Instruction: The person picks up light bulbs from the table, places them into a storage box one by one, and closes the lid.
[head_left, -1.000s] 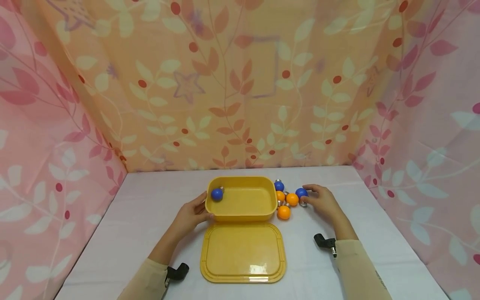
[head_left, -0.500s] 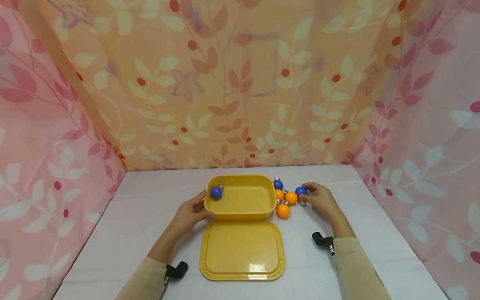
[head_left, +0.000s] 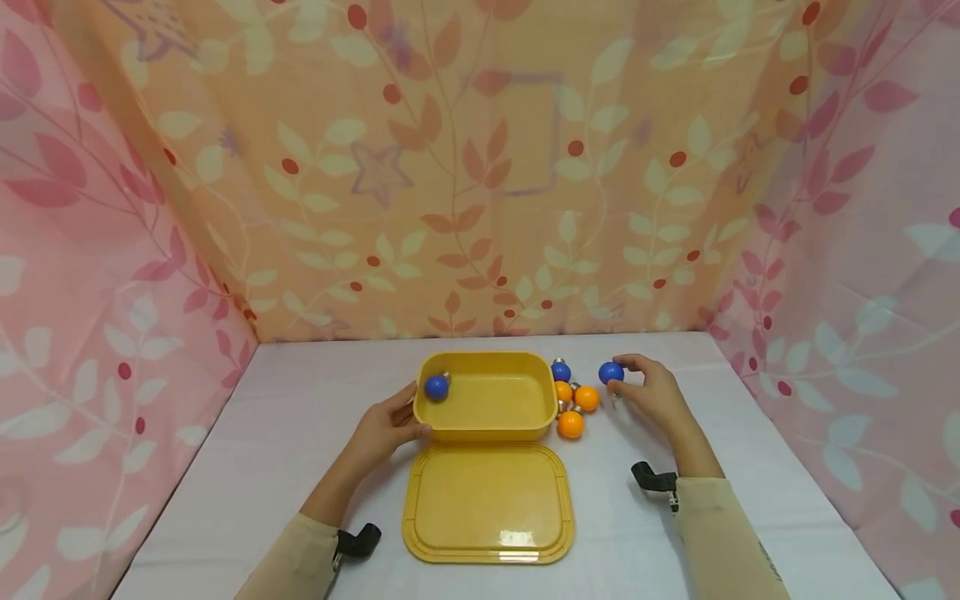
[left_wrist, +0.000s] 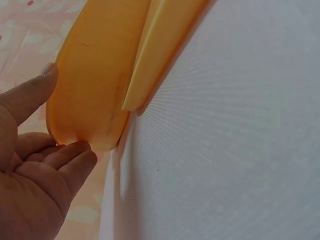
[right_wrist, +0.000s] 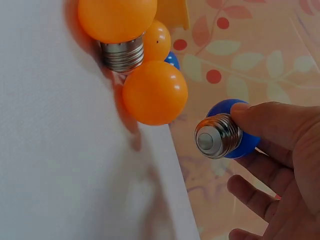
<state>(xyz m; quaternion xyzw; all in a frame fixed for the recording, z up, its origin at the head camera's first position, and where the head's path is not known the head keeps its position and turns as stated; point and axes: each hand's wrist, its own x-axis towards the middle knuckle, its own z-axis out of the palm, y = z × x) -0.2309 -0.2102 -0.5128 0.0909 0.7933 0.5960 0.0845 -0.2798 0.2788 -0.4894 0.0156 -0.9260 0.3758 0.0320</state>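
My right hand (head_left: 657, 400) pinches a blue light bulb (head_left: 611, 372) between thumb and fingers, lifted off the table. Its silver screw base (right_wrist: 212, 137) faces the camera in the right wrist view. Left of this hand lie several orange bulbs (head_left: 587, 398) and one blue bulb (head_left: 561, 372), grouped against the right end of a yellow plastic box (head_left: 487, 435). My left hand (head_left: 381, 429) holds the box's left end, thumb at the near corner, fingers around the far side. Inside the open box, at the left, rests another blue bulb (head_left: 437, 387).
A yellow lid (head_left: 487, 504) lies flat in front of the box. White cloth covers the table (head_left: 750, 417). Patterned curtains (head_left: 480, 208) stand behind the table and along both sides. A black wrist mount (head_left: 654, 478) sticks out from each sleeve.
My right hand has picked the blue bulb up from the group and moved it slightly away, up and right. My left hand keeps its hold on the box.
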